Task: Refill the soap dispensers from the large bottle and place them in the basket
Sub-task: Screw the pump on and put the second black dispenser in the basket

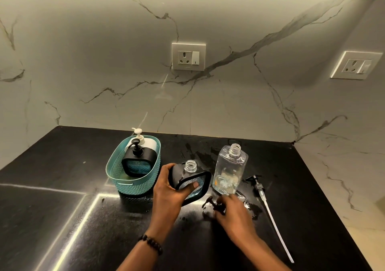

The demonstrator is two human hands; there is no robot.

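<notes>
**Open dispenser in one hand, pump cap under the other**

The dispenser (pixel 188 182) being worked on is black-framed with a clear patterned window, tilted over and held just above the black counter (pixel 62 187), right beside the basket. Its cap is off, so the clear threaded neck is bare. The left hand (pixel 168 189) grips it, fingers wrapped round the far side and thumb pressed on the window.

The right hand (pixel 233 210) is down on the counter just right of that, fingers curled around a black pump cap (pixel 214 203). It's blurry there, so I can't say how firm the hold is, but the fingers are clearly closed round it.

Just behind that hand stands the big clear bottle (pixel 230 169), upright, also uncapped, with only a little liquid at the bottom. Its long pump with a white tube (pixel 270 214) lies flat on the counter to the right of it, tube end pointing toward the near edge.

The teal basket (pixel 133 179) sits to the left and already has two dispensers standing in it: a black one (pixel 138 162) with its pump on, and a white one (pixel 145 142) behind it.

Counter's wet, with puddles and splashes around the bottle and the hands. There's a bead bracelet (pixel 152 243) on the left wrist
</notes>
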